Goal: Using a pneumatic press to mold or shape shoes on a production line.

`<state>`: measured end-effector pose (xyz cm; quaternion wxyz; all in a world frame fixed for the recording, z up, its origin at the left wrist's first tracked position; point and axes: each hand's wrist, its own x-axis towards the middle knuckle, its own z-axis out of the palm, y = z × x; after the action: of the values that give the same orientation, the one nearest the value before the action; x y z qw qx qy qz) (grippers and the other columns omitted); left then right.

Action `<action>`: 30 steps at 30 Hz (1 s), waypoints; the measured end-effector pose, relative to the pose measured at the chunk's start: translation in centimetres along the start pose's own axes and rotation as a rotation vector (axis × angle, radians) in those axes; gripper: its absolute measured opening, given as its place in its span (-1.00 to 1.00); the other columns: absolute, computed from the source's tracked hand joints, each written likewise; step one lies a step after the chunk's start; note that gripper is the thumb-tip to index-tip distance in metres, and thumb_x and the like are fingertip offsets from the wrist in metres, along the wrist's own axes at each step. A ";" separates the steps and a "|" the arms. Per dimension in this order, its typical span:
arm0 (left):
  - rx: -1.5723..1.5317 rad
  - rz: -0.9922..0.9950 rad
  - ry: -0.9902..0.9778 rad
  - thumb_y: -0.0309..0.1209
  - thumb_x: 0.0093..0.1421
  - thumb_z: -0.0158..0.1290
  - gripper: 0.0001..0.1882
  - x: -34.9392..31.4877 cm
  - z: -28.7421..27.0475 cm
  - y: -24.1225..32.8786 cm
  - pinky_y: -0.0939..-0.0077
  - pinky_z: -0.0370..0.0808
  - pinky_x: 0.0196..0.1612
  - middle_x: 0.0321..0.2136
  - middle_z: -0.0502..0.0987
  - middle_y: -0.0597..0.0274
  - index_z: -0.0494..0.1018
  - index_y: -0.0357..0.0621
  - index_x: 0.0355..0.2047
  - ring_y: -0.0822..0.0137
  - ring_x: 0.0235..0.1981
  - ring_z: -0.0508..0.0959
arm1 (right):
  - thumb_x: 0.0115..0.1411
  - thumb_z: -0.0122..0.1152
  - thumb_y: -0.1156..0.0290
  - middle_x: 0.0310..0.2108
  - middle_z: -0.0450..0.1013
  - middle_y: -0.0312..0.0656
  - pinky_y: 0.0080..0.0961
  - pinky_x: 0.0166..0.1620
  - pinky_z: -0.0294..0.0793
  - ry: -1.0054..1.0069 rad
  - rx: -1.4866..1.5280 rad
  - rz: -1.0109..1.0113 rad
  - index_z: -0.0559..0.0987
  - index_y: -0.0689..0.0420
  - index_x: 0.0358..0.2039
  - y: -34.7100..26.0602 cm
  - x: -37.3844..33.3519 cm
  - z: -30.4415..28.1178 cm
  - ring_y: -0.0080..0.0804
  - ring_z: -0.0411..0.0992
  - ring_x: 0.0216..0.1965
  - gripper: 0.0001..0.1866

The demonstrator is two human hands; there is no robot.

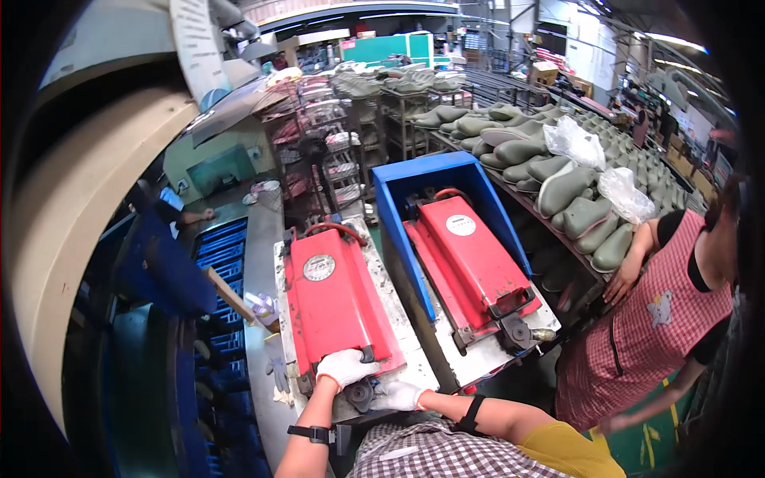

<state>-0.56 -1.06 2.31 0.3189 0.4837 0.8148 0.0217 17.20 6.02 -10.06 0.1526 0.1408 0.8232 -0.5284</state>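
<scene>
Two red press covers lie on worn white bases in front of me. My left hand (347, 367), in a white knit glove, is closed over the black handle (367, 353) at the near edge of the left red cover (328, 291). Just beside it, my right hand (397, 396), also gloved, reaches in next to a round black latch part (361, 393). Its fingers look closed, but what they hold is hidden. The right red cover (470, 251) sits inside a blue guard (434, 169), with its own black handle (512, 303) and latch lever (544, 334) showing.
Right of me stands a co-worker (645, 327) in a red checked apron, one hand by a rack of green shoes (586, 215). Clear plastic bags (574, 142) lie on those shoes. At left are a metal counter (263, 374), a blue slatted conveyor (223, 259) and another person's arm (198, 215).
</scene>
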 end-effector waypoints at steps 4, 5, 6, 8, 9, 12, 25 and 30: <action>0.044 0.023 0.021 0.40 0.12 0.06 -0.20 0.8 1.1 -1.4 0.10 0.56 0.11 -0.04 0.68 -0.08 0.69 -0.08 -0.07 -0.03 0.01 0.68 | 0.34 0.32 0.06 -0.29 0.59 -0.23 -0.44 -0.21 0.56 -0.045 0.122 0.094 0.65 0.13 0.06 -1.3 -0.5 -0.2 -0.51 0.51 -0.33 -0.55; 0.040 0.038 0.008 0.40 0.12 0.06 -0.20 0.9 0.9 -1.0 0.11 0.56 0.11 -0.04 0.69 -0.09 0.68 -0.09 -0.07 -0.03 0.01 0.68 | 0.34 0.32 0.06 -0.29 0.59 -0.23 -0.44 -0.21 0.56 -0.070 0.112 0.095 0.65 0.13 0.06 -1.1 -0.7 -0.2 -0.51 0.51 -0.33 -0.55; 0.027 0.025 0.001 0.40 0.11 0.06 -0.19 0.9 0.7 -0.6 0.11 0.56 0.11 -0.05 0.69 -0.11 0.69 -0.11 -0.07 -0.03 0.00 0.69 | 0.33 0.32 0.06 -0.32 0.57 -0.25 -0.46 -0.25 0.56 -0.059 0.210 0.108 0.65 0.13 0.03 -0.9 -0.9 -0.1 -0.52 0.49 -0.37 -0.56; 0.001 0.023 -0.005 0.39 0.10 0.09 -0.21 0.6 0.4 -0.6 0.09 0.56 0.09 -0.09 0.69 -0.12 0.69 -0.13 -0.11 -0.04 -0.03 0.69 | 0.34 0.33 0.05 -0.35 0.57 -0.25 -0.48 -0.28 0.58 -0.053 0.313 0.138 0.64 0.15 -0.01 -1.2 -1.0 -0.2 -0.50 0.50 -0.42 -0.57; -0.009 0.016 -0.010 0.38 0.10 0.10 -0.21 0.5 0.4 -0.7 0.09 0.56 0.08 -0.11 0.69 -0.14 0.69 -0.13 -0.12 -0.06 -0.02 0.69 | 0.34 0.33 0.05 -0.35 0.57 -0.25 -0.48 -0.28 0.58 -0.070 0.307 0.140 0.64 0.15 -0.01 -1.3 -1.0 -0.3 -0.50 0.50 -0.42 -0.57; -0.010 0.017 -0.016 0.39 0.10 0.10 -0.21 0.6 0.4 -0.9 0.09 0.55 0.09 -0.10 0.69 -0.14 0.69 -0.13 -0.11 -0.05 -0.02 0.69 | 0.35 0.32 0.03 -0.34 0.59 -0.19 -0.47 -0.28 0.61 -0.092 0.351 0.188 0.60 0.16 0.00 -1.3 -0.8 -0.2 -0.46 0.57 -0.39 -0.55; 0.003 0.024 -0.020 0.36 0.11 0.09 -0.26 0.4 0.2 -0.4 0.10 0.56 0.12 -0.05 0.69 -0.07 0.70 -0.02 -0.07 -0.02 0.00 0.69 | 0.34 0.32 0.03 -0.30 0.60 -0.16 -0.49 -0.28 0.61 -0.146 0.354 0.249 0.57 0.12 0.06 -0.1 -0.4 -0.1 -0.46 0.57 -0.41 -0.53; -0.014 0.032 0.017 0.41 0.09 0.08 -0.17 0.9 1.1 -1.4 0.12 0.55 0.08 -0.08 0.69 -0.14 0.69 -0.17 -0.11 -0.02 -0.03 0.69 | 0.32 0.32 0.05 -0.31 0.61 -0.19 -0.50 -0.34 0.59 -0.169 0.420 0.307 0.58 0.12 0.00 -0.8 -0.4 -0.5 -0.47 0.57 -0.43 -0.56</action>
<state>-1.35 -1.33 0.54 0.3148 0.4941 0.8096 0.0367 17.26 6.15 -9.07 0.2663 0.2479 0.6489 -0.6682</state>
